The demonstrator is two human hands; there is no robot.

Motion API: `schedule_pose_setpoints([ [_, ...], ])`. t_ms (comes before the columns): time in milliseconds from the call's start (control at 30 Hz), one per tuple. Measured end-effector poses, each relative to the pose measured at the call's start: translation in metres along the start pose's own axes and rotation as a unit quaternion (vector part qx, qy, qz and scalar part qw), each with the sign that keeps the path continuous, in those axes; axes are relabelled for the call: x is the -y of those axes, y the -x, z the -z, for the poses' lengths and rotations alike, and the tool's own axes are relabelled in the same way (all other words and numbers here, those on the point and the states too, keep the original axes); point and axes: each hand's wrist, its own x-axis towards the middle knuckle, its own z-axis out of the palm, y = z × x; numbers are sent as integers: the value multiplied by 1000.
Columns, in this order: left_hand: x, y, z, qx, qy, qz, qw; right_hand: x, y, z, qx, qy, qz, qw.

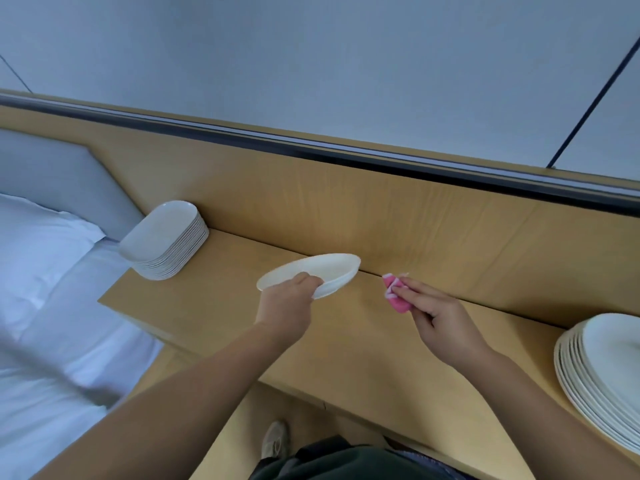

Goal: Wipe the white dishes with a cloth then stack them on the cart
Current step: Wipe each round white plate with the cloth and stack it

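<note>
My left hand point(289, 299) grips the near rim of a white oval dish point(322, 271) and holds it tilted just above the wooden counter point(214, 306). To its right, my right hand point(436, 317) pinches a folded pink cloth point(396, 296), a short gap away from the dish. At the counter's far left corner stands a stack of several white oval dishes point(166, 240). Another stack of larger white plates point(602, 375) sits at the right edge of the view, partly cut off.
A wooden back panel point(381, 209) with a dark rail rises behind the counter. A bed with white pillow and sheets point(41, 289) lies to the left, below the counter. My shoe point(275, 438) shows on the floor below.
</note>
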Motion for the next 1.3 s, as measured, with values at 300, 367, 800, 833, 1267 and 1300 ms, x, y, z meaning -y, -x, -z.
schedule_pose_setpoints([
  [300, 78, 18, -5, -44, -34, -20, 998, 17, -40, -52, 55, 5, 26, 998],
  [367, 97, 18, -8, -33, -37, -13, 999, 23, -51, -65, 59, 12, 24, 998],
  [800, 212, 26, -36, -1, -23, 10, 1000, 54, -94, -141, 78, 58, -2, 995],
  [833, 217, 24, -38, 7, -24, 10, 1000, 57, -95, -145, 76, 59, -3, 995],
  [1267, 256, 7, -61, 177, -60, 35, 982, 63, -96, -167, 81, 82, -47, 992],
  [1300, 259, 7, -61, 185, -58, 39, 980, 63, -95, -168, 80, 82, -55, 992],
])
